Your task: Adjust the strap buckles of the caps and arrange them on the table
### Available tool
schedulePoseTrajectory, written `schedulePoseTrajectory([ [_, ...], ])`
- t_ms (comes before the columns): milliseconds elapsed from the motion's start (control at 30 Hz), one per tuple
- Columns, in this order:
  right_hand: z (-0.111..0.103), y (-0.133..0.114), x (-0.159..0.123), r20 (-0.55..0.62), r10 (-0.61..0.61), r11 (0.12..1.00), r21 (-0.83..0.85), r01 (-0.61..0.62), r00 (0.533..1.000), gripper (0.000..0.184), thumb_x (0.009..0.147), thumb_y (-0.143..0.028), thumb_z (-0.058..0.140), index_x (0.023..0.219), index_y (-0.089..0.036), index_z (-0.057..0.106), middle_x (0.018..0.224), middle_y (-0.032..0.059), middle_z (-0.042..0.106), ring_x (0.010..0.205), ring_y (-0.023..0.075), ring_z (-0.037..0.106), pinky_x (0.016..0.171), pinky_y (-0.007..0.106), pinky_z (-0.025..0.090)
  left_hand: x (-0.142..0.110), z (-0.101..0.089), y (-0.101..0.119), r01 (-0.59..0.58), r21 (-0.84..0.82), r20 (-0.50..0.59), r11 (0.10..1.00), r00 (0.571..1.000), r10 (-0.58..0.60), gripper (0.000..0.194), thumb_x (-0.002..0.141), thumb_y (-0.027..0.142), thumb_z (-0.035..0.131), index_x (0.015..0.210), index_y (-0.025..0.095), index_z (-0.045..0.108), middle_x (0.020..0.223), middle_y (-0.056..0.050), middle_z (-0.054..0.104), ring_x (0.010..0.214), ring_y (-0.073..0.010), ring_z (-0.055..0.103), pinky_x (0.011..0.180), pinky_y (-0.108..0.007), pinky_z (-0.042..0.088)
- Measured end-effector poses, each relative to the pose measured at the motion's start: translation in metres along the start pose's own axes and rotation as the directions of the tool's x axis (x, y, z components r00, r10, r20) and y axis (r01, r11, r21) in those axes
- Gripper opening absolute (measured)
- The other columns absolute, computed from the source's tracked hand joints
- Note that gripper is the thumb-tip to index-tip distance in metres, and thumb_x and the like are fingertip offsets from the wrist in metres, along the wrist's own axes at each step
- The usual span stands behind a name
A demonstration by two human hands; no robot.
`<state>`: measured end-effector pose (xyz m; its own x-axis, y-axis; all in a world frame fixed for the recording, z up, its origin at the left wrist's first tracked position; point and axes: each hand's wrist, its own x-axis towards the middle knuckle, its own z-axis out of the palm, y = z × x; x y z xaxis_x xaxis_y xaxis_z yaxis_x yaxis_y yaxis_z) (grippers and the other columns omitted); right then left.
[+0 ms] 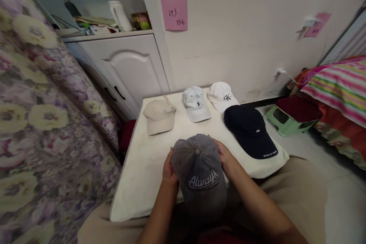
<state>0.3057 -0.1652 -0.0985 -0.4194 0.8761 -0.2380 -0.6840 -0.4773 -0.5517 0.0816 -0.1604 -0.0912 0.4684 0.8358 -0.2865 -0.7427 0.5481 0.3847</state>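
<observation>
A grey baseball cap (197, 164) with "Always" in pale lettering is held between my two hands at the table's near edge, its brim toward me. My left hand (169, 167) grips the cap's left side, and my right hand (223, 153) closes on its right side; some fingertips are hidden behind it. Beyond it on the cream-covered table (140, 183) lie a beige cap (160, 116), a pale blue cap (196, 103) and a white cap (221, 95) with "CK" letters. To the right rests a navy cap (248, 129), its brim pointing to the near right.
A floral curtain (57, 122) hangs along the left. Behind the table stand a white cabinet (128, 68) and a wall with a pink note (174, 13). At right are a green stool (288, 122) with a dark red top and a bed with a striped cover (340, 87).
</observation>
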Motion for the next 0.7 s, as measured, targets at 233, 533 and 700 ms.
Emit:
schedulePoseTrajectory([
  [233,-0.001,-0.003,-0.006,-0.035,-0.035,0.998,-0.046,0.033,0.999,0.022,0.079,-0.031,0.068,0.095,-0.016,0.071,0.080,0.0059,0.077,0.087,0.0272,0.073,0.085,0.046,0.057,-0.003,-0.002,-0.001,-0.019,-0.014,0.037,1.000,0.999,0.020,0.029,0.093,0.023,0.049,0.093,0.015,0.077,0.089,-0.008,0.080,0.106,-0.0268,0.071,0.103,-0.042,0.050],
  [533,0.004,0.004,-0.027,-0.166,-0.200,0.973,-0.150,0.176,0.966,0.023,0.076,-0.030,0.075,0.091,-0.013,0.071,0.083,0.0066,0.076,0.082,0.0217,0.072,0.081,0.034,0.056,0.003,-0.001,-0.002,0.021,-0.008,-0.010,1.000,1.000,-0.021,0.026,0.093,0.017,0.050,0.093,0.014,0.076,0.093,-0.010,0.079,0.100,-0.0258,0.073,0.100,-0.042,0.052],
  [700,-0.009,0.024,-0.095,-0.338,-0.506,0.831,-0.439,0.343,0.793,0.034,0.069,-0.036,0.085,0.092,-0.017,0.071,0.091,0.0057,0.076,0.083,0.0177,0.069,0.076,0.027,0.054,0.003,0.000,0.000,0.043,-0.034,0.012,0.999,0.999,-0.042,0.038,0.098,0.020,0.042,0.088,0.013,0.077,0.077,-0.008,0.079,0.095,-0.0234,0.075,0.101,-0.037,0.052],
])
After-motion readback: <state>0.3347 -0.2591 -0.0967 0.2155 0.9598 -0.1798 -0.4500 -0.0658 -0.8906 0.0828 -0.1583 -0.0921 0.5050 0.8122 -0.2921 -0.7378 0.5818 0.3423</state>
